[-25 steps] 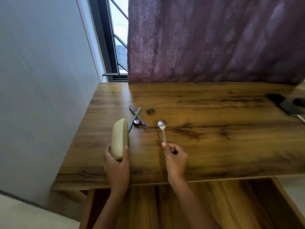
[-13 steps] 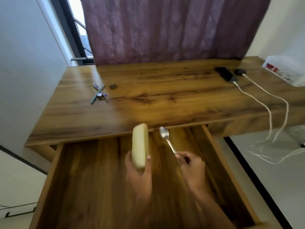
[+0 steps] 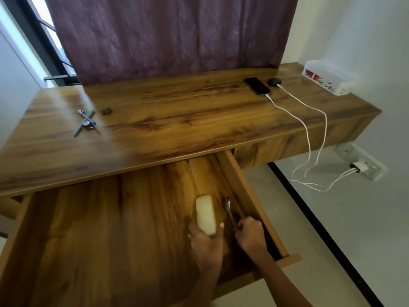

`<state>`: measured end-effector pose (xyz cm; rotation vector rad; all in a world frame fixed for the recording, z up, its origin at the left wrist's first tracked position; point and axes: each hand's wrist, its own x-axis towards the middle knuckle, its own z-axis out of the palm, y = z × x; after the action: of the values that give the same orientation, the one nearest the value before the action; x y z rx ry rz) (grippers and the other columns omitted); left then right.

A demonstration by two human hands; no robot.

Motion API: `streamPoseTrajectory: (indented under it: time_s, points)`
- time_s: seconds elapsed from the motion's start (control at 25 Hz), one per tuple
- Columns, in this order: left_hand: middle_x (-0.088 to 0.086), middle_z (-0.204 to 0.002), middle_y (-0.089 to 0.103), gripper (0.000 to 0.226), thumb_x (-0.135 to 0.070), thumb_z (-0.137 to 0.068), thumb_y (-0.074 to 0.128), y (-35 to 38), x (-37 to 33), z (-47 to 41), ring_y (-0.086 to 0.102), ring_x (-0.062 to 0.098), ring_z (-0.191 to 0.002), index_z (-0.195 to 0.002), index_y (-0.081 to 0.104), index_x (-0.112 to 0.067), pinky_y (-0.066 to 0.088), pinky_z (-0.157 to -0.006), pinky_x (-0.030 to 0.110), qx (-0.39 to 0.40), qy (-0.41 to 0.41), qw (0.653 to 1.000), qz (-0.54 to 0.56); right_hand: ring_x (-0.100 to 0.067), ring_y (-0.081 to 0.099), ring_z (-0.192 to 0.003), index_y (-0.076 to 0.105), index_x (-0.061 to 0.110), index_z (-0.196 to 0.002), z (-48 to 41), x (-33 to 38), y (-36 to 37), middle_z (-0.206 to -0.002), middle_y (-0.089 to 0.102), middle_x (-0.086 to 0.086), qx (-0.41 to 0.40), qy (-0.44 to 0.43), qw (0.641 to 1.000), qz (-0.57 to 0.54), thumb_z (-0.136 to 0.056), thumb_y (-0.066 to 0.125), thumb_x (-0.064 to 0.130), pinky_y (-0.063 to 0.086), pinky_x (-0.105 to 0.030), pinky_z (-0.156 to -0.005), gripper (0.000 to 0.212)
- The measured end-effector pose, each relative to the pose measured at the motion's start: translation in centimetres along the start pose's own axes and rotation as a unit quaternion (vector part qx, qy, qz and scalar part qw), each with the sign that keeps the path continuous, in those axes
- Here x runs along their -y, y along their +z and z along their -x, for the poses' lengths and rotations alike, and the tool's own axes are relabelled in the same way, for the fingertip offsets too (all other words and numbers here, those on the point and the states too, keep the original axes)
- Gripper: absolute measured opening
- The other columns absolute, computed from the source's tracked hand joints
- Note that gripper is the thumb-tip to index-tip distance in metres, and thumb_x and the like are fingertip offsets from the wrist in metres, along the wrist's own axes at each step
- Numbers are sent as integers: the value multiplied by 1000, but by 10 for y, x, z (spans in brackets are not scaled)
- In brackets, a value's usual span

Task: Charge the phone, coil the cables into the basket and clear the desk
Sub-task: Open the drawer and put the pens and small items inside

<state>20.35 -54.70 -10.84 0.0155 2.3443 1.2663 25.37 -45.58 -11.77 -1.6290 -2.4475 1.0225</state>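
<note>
Both hands are down in the open drawer (image 3: pixel 250 196). The left hand (image 3: pixel 207 242) grips a cream case (image 3: pixel 205 214) by its near end, fingers and thumb curled round it, the case standing on edge toward the drawer's right side. Just beside it the right hand (image 3: pixel 250 233) pinches a spoon (image 3: pixel 229 209) by the handle, bowl pointing away, toward the table (image 3: pixel 177 120). Whether the spoon touches the drawer floor, I cannot tell.

Up on the table, the phone (image 3: pixel 257 86) lies at the back right, screen dark, with a white cable (image 3: pixel 305 127) plugged into its near end. Right next to it sits a black round puck (image 3: pixel 274 82) with a second cable (image 3: pixel 318 111). Both cables run over the table's front edge, hang in loose loops and end at a white charger (image 3: pixel 359 168) in a wall socket (image 3: pixel 374 171).

The white basket (image 3: pixel 327 78) stands at the table's far right end. There is red print on its side, too blurred to read, and its contents are hidden from here.

Over on the left, two pens (image 3: pixel 85 121) lie crossed, and a small dark lump (image 3: pixel 106 111) sits just beyond them. A purple curtain (image 3: pixel 166 36) hangs behind.
</note>
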Motion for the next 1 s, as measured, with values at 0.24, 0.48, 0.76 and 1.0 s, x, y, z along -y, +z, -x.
streamPoseTrajectory:
  time_s: [0.24,0.48,0.76,1.0]
  points:
    - [12,-143,36,97,-49,-75,66,14,8,-7,40,29,-130,-144,9,-10,39,-103,37,72,11,981,-179,-19,67,-83,68,2,-91,-11,-7,5,-91,69,-10,46,21,999,5,-87,57,6,52,-21,-75,12]
    - [11,-146,34,98,-54,-79,58,20,14,-6,42,25,-130,-145,1,-7,44,-101,34,101,63,934,-338,-22,67,-88,65,5,-99,-13,-8,8,-98,68,-12,34,22,998,52,-89,50,6,57,-32,-79,18]
    - [2,-72,46,85,-38,-93,42,21,9,-8,46,9,-59,-139,-25,-11,39,-54,21,102,183,865,-457,-18,66,-92,57,9,-105,-9,-6,9,-104,66,-9,26,21,993,110,-93,45,10,57,-26,-78,16]
    - [-1,-56,32,80,-31,-94,42,15,4,-2,32,7,-47,-141,-17,-2,23,-42,21,103,175,851,-484,-18,65,-96,55,9,-108,-7,-6,9,-108,64,-8,-2,-7,988,154,-95,45,11,55,-25,-77,17]
